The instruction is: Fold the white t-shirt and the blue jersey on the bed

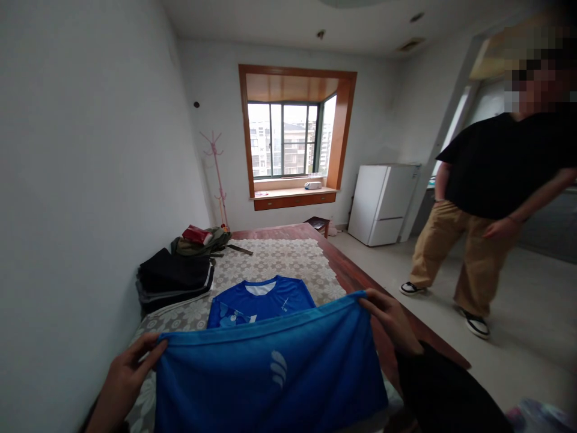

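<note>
I hold a bright blue garment stretched out in front of me, its top edge taut between both hands. My left hand pinches its left corner. My right hand, in a black sleeve, pinches the right corner. A white logo shows on the cloth's middle. Beyond it a folded blue jersey with a white collar lies flat on the lace cloth that covers the wooden table.
A stack of dark folded clothes sits at the table's left by the wall, with a green bag behind it. A person in a black shirt and tan trousers stands at right. A white fridge and pink coat stand are near the window.
</note>
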The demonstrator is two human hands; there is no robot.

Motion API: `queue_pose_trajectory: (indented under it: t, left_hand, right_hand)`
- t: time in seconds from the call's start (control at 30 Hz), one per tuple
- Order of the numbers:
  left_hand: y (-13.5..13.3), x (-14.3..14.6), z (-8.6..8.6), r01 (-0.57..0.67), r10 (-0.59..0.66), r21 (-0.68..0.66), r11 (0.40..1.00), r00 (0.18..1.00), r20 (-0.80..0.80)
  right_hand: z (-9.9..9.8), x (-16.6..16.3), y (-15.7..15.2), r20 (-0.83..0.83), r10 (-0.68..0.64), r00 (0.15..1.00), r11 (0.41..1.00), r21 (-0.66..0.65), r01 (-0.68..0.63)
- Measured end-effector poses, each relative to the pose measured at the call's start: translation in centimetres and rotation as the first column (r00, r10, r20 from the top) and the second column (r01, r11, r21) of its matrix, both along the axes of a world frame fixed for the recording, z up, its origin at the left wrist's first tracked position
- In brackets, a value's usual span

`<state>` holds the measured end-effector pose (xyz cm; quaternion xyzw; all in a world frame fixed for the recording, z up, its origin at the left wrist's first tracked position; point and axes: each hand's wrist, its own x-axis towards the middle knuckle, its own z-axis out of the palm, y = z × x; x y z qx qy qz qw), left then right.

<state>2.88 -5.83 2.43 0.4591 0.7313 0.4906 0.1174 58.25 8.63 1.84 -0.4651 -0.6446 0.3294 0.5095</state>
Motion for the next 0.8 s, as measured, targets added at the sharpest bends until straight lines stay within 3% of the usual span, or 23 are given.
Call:
queue_pose_trajectory:
  t: [0.1, 0.17, 0.33, 0.43, 0.6, 0.7, 0.8]
  left_hand:
    - [8.0, -1.0, -0.3, 0.069, -0.062, -0.079, 0.994, 0.994, 0.085]
    - [12.6, -1.5, -1.4, 0.032, -0.026, -0.077, 0.997, 0.997, 0.070]
    - [19.7, -2.0, -5.6, -0.048, 0.050, -0.102, 0.994, 0.999, 0.020]
    - [21.2, -1.9, -8.3, -0.049, 0.053, -0.133, 0.990, 0.998, 0.027]
    - [21.5, -2.3, -11.4, -0.100, 0.106, -0.142, 0.985, 0.994, 0.035]
    - [21.8, -2.9, -12.0, -0.107, 0.115, -0.149, 0.983, 0.992, 0.044]
    - [21.7, -3.2, -11.3, -0.028, 0.042, -0.184, 0.983, 0.996, 0.074]
  right_hand:
    - [-0.7, -2.9, 7.9, 0.060, 0.014, 0.998, 1.000, -0.022, -0.012]
    - [-2.1, -4.5, 12.7, 0.084, -0.016, 0.996, 0.999, -0.033, 0.019]
    - [-6.8, -8.3, 20.3, 0.157, -0.042, 0.987, 0.997, -0.059, 0.052]
    - [-9.9, -9.6, 22.0, 0.207, -0.076, 0.975, 0.993, -0.076, 0.094]
    - [-13.6, -9.7, 23.0, 0.264, -0.155, 0.952, 0.980, -0.080, 0.182]
    - [-14.2, -9.6, 23.4, 0.271, -0.160, 0.949, 0.978, -0.090, 0.190]
    - [-13.3, -9.4, 23.2, 0.309, -0.098, 0.946, 0.985, -0.108, 0.137]
